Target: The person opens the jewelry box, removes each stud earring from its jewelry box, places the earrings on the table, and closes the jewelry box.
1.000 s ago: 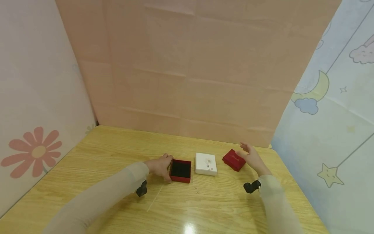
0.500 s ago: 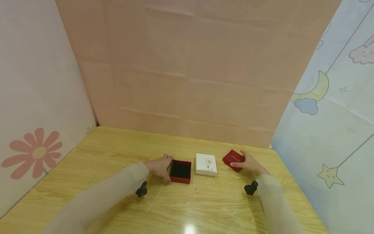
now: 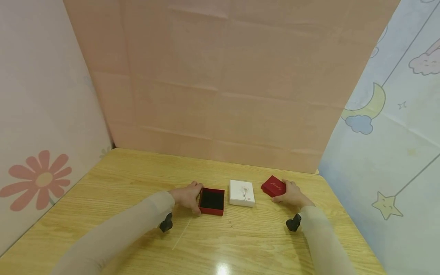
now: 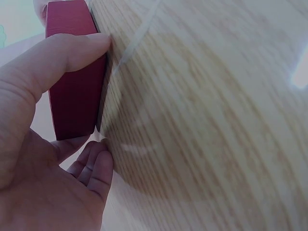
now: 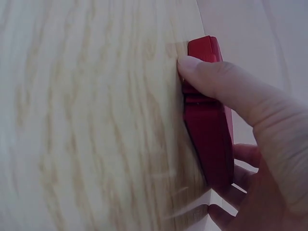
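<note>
An open red box (image 3: 211, 211) with a black lining sits on the table left of centre in the head view. My left hand (image 3: 186, 196) holds it by its left side, thumb in front and fingers behind. In the left wrist view the thumb lies across the red wall (image 4: 77, 108). To the right, a red lid (image 3: 274, 186) with gold script lies turned at an angle on the table. My right hand (image 3: 291, 194) grips its right side; the right wrist view shows the thumb pressed on its edge (image 5: 207, 137) and fingers on the opposite side.
Between the two red pieces stands a white box (image 3: 241, 192) with a flower drawing on top. All rest on a wooden table (image 3: 220, 236). A pink cloth (image 3: 220, 95) hangs behind the table, with patterned cloths at both sides.
My right hand has come down from above the red lid and taken hold of its right side. The left hand stays on the open red box.
</note>
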`<state>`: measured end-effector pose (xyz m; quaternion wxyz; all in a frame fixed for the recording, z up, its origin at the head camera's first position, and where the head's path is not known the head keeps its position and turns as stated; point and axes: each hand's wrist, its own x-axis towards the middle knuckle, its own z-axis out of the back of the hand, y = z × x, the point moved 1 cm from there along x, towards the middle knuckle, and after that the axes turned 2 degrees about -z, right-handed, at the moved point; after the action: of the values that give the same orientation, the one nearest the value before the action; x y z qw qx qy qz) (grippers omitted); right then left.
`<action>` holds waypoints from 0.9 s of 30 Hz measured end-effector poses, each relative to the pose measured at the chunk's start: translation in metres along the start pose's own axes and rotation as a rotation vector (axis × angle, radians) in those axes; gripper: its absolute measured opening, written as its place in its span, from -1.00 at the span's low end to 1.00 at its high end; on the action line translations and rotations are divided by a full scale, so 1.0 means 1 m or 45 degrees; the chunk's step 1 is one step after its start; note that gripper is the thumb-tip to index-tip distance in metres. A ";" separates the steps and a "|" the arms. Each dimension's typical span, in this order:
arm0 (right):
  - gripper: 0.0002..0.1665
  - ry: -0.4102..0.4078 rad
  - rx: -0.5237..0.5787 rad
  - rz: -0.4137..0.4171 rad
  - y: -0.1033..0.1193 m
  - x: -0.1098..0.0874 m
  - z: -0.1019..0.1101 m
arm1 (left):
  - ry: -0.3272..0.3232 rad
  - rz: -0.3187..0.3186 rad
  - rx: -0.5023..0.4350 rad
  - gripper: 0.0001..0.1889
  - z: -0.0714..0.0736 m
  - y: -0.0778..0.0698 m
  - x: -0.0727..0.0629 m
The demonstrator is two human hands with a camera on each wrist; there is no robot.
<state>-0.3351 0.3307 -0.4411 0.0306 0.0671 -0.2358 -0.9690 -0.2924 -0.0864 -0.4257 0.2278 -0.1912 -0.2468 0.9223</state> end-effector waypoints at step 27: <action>-0.02 -0.058 0.119 0.133 0.020 -0.001 0.010 | 0.007 -0.022 0.023 -0.02 -0.001 0.002 0.002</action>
<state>-0.3351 0.3176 -0.4226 0.0725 0.0339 -0.2845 -0.9553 -0.2943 -0.0867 -0.4276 0.2381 -0.1897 -0.2395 0.9219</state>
